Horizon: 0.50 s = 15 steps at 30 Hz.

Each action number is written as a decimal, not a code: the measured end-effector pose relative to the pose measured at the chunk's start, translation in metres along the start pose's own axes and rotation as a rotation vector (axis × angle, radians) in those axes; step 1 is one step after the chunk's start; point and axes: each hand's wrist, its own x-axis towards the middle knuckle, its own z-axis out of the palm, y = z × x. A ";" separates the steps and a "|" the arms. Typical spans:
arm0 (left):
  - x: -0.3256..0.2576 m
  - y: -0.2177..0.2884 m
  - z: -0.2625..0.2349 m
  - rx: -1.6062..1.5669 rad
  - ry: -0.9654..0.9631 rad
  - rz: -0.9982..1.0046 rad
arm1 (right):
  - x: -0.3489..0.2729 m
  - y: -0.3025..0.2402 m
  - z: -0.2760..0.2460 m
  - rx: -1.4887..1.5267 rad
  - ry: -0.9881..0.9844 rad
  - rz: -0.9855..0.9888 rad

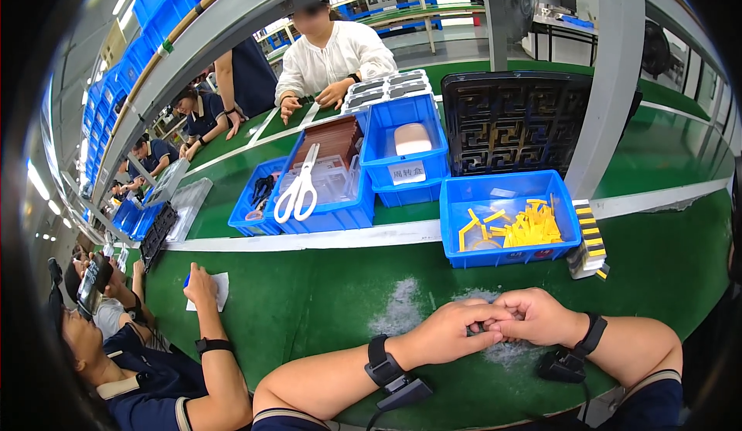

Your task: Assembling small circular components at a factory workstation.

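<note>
Over the green tabletop (332, 300), my left hand (448, 329) and my right hand (539, 317) meet with their fingertips pressed together. The fingers of both are closed and bent inward. A small dark bit shows between them, but the fingers hide most of it, so I cannot make out what it is. Grey-white scuffed patches (398, 307) mark the surface beside and below my hands. Just beyond them stands a blue bin (510, 258) holding yellow strips (533, 226). At its right side is a stack of yellow-and-black striped pieces (589, 239).
Farther left, white scissors (297, 194) lie across a blue bin (332, 216) of brown sheets and clear boxes. Behind are stacked blue bins (406, 170) and an upright black tray (514, 122). A grey post (607, 83) rises at right. Co-workers sit opposite and at left, one hand (201, 286) near white paper.
</note>
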 end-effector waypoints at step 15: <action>0.002 0.001 -0.001 0.016 0.002 0.025 | 0.000 0.001 -0.002 -0.040 -0.013 -0.015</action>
